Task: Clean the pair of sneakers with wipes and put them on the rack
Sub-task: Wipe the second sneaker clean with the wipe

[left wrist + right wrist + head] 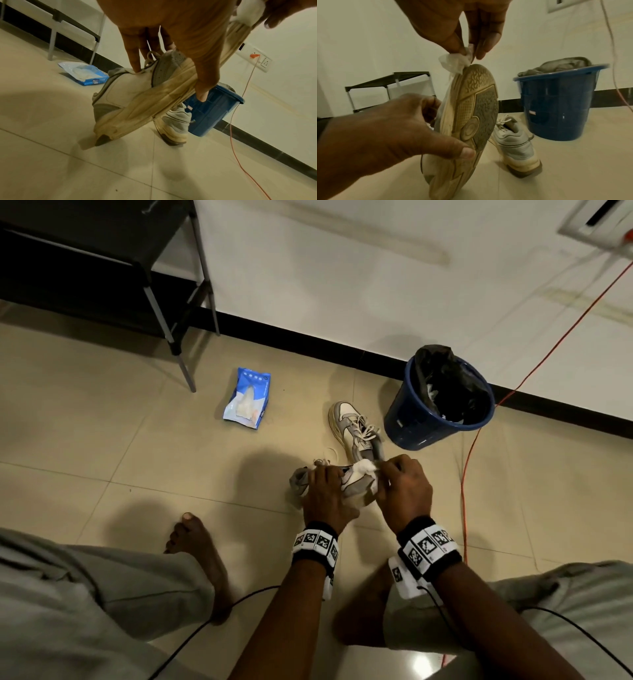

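Observation:
My left hand (325, 491) grips a worn grey and white sneaker (356, 481) tipped on its side, fingers on the upper (130, 94) and thumb across the dirty sole (471, 121). The shoe's heel end is low near the floor. My right hand (404, 487) pinches a crumpled white wipe (453, 62) between thumb and fingers and holds it against the toe edge of the sole. The second sneaker (356, 426) stands upright on the tiles just beyond. A black shoe rack (102, 251) stands at the far left against the wall.
A blue pack of wipes (247, 398) lies open on the floor near the rack's leg. A blue bin (438, 402) with a black liner stands right of the sneakers. An orange cable (466, 474) runs along the floor at right. My bare foot (195, 546) rests at left.

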